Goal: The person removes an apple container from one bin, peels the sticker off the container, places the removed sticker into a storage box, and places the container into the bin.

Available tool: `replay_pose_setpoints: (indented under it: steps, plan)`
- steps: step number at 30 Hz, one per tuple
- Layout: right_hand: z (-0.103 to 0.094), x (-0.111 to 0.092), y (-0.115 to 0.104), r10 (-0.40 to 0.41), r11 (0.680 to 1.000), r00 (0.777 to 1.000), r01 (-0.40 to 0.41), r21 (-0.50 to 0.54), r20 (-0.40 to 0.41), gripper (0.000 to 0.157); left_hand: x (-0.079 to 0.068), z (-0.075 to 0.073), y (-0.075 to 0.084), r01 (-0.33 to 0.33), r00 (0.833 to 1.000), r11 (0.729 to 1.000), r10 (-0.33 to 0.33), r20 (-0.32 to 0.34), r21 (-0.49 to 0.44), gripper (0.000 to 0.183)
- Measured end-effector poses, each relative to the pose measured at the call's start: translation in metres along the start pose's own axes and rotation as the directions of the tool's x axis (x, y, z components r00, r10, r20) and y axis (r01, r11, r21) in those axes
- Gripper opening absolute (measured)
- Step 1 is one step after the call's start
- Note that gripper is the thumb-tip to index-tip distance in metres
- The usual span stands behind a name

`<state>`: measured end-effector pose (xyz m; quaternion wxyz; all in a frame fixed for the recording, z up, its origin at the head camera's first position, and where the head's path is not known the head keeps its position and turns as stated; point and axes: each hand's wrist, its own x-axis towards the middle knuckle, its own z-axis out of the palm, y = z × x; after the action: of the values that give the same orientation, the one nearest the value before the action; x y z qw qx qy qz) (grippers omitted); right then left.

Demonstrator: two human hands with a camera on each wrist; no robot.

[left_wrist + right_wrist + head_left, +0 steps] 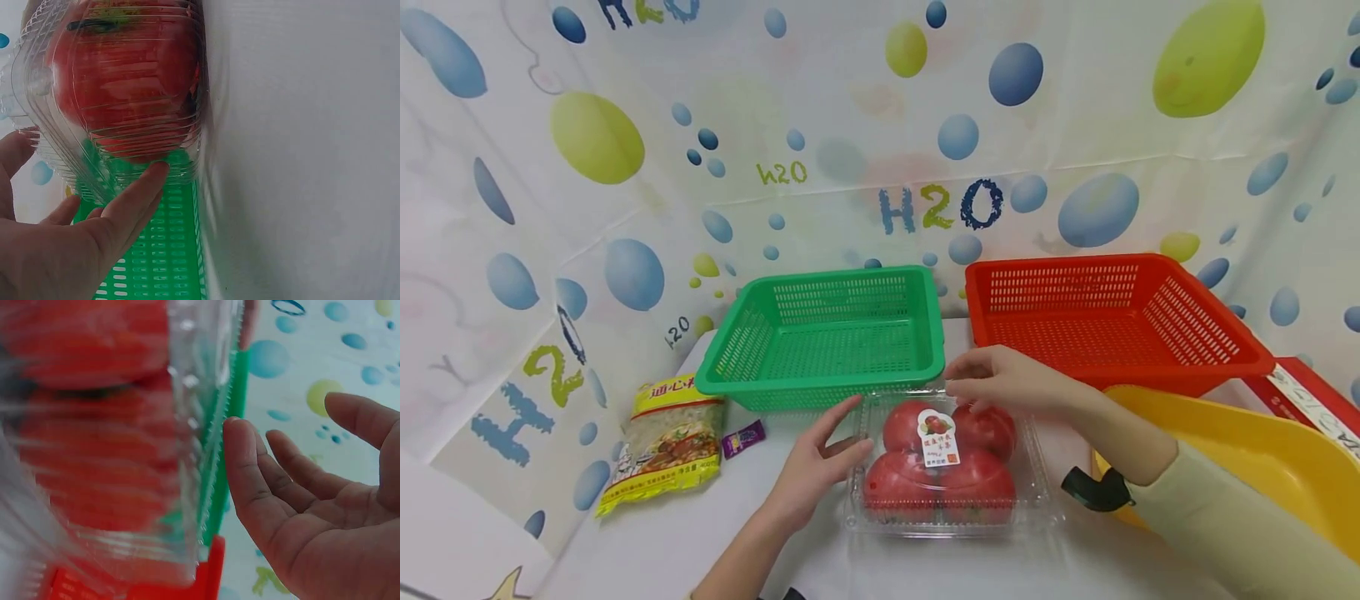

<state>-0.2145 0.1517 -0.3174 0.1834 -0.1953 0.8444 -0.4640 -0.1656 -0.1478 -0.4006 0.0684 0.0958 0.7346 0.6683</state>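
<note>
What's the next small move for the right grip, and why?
I'd probably curl the right grip onto the far right corner of the clear box. It's at that corner but its fingers aren't wrapped round it; the left grip is already at the left side. With tomatoes inside, holding both sides would likely steady the box.

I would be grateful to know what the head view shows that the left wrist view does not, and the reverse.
Only the head view shows the red basket, yellow tub, food bag and small purple packet.
Only the left wrist view plainly shows a dark tomato stem.
Both share the left hand, tomatoes, clear container and green basket.
</note>
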Motion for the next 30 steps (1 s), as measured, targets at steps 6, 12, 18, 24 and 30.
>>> replay_pose_setpoints:
  steps: [6,12,18,24,30]
  plan:
    - [0.009,0.012,0.001,-0.001,0.999,0.999,0.002,-0.047,0.040,0.041,-0.001,0.000,-0.002,0.004,1.000,1.000,-0.004,0.007,0.012,0.064]
    - [0.016,0.016,0.002,-0.082,0.985,0.995,0.090,-0.150,0.058,0.032,0.001,0.000,-0.006,0.006,1.000,1.000,-0.006,0.000,0.002,0.062]
    - [0.023,0.017,0.001,-0.101,0.968,0.991,0.118,-0.222,0.084,0.028,0.002,0.000,-0.010,0.009,1.000,1.000,-0.009,0.009,0.003,0.058]
    - [0.028,0.018,0.001,-0.110,0.957,0.991,0.128,-0.260,0.081,0.017,0.002,-0.001,-0.010,-0.004,1.000,1.000,0.003,0.013,0.030,0.053]
    - [0.026,0.017,0.001,-0.136,0.958,0.988,0.149,-0.245,0.071,0.005,0.003,-0.001,-0.009,-0.022,1.000,0.999,0.022,0.009,0.041,0.053]
